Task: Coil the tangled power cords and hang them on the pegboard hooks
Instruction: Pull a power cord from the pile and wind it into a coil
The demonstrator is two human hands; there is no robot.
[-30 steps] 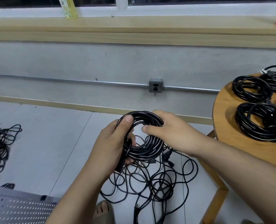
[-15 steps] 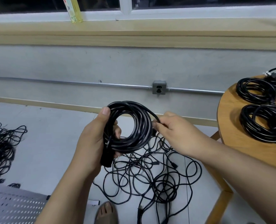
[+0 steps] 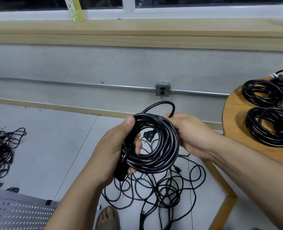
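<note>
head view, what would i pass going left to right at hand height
floor tangle → left hand → coil → right hand → table

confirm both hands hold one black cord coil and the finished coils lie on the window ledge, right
Not quite. The left hand and right hand do hold the black cord coil, but the finished coils lie on the round wooden table, not on the window ledge. The head view shows this.
</note>
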